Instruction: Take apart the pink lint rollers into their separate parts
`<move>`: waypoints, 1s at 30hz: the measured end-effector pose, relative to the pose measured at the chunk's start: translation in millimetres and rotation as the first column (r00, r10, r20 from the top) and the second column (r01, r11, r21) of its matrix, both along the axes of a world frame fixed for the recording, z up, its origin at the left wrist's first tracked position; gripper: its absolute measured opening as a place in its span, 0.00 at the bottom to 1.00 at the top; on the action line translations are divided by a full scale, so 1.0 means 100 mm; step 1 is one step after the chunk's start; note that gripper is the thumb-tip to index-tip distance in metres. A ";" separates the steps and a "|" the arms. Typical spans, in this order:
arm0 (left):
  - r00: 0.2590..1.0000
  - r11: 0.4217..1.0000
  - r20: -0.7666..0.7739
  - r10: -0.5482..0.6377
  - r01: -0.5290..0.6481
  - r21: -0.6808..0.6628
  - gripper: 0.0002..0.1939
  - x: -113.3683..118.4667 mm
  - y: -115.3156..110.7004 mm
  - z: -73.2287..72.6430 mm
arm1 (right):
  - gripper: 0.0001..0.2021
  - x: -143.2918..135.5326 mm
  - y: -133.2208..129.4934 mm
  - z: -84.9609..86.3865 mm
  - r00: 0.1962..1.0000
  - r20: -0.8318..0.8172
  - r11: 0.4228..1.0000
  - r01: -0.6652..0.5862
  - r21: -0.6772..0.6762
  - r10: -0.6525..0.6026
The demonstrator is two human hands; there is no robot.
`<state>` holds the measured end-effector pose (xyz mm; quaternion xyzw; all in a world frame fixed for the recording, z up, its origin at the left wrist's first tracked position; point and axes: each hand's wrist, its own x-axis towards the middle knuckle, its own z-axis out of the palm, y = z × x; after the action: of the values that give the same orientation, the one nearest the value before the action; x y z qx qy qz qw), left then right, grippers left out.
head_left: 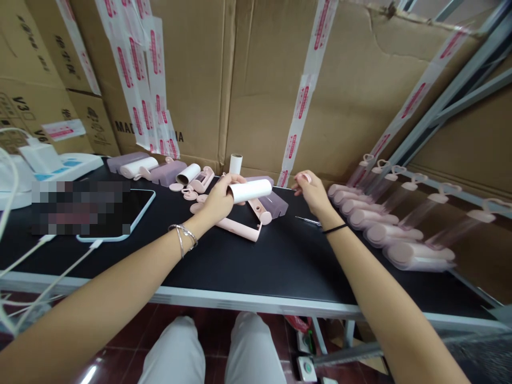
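Observation:
My left hand (pixel 219 201) is closed round a white paper roll (pixel 253 190), which lies nearly level with its far end pointing right. Over the bench to the right, the fingers of my right hand (pixel 314 196) are bent round a small pink plastic part (pixel 306 177), mostly covered by them. Below the roll lie a long pink plastic handle piece (pixel 240 229) and a pink piece with a round end (pixel 264 217). A translucent purple cover (pixel 276 206) rests just behind. Near my right wrist is a thin screwdriver (pixel 309 220).
Left of my hands are more rolls (pixel 189 174), purple covers (pixel 168 173) and small pink parts. A tablet-like device (pixel 142 213) with cables and a power strip (pixel 72 169) sit farther left. Several pink rollers (pixel 394 234) line the right side. Cardboard (pixel 264 80) stands behind.

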<state>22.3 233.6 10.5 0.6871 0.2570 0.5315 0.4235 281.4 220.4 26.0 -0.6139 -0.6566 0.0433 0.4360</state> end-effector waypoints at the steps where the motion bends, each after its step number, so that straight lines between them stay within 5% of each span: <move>1: 1.000 1.000 -0.004 -0.020 0.020 0.011 0.15 0.01 -0.02 0.00 | 0.24 -0.14 -0.05 0.03 0.997 -0.035 0.997 -0.067 0.037 0.069; 6: 0.993 0.993 0.044 -0.107 0.105 0.049 0.13 0.03 -0.08 0.02 | 0.27 -0.65 -0.29 0.02 0.929 -0.125 0.931 -0.327 0.161 0.348; 13: 0.965 0.972 0.122 -0.230 0.235 -0.028 0.13 -0.01 -0.15 0.12 | 0.31 -0.67 -0.32 -0.07 0.755 -0.301 0.808 -0.578 0.117 0.583; 17: 0.948 0.953 0.128 -0.292 0.300 -0.048 0.15 -0.03 -0.18 0.14 | 0.34 -0.73 -0.34 -0.09 0.618 -0.455 0.740 -0.655 0.153 0.641; 21: 0.947 0.950 0.089 -0.310 0.311 -0.005 0.15 -0.03 -0.19 0.12 | 0.33 -0.76 -0.42 -0.03 0.597 -0.456 0.723 -0.669 0.172 0.660; 26: 0.960 0.967 -0.209 -0.185 0.217 0.138 0.21 -0.20 -0.14 0.30 | 0.24 -0.81 -0.52 0.05 0.641 -0.432 0.748 -0.651 0.133 0.635; 30: 0.888 0.984 -0.452 0.091 -0.010 0.179 0.21 -0.55 0.05 0.46 | 0.21 -0.86 -0.48 0.05 0.622 -0.504 0.792 -0.550 0.265 0.599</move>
<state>-32.5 239.1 56.4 0.8199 0.3207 0.3854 0.2763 195.7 172.2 30.7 -0.3113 -0.6599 0.3315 0.5981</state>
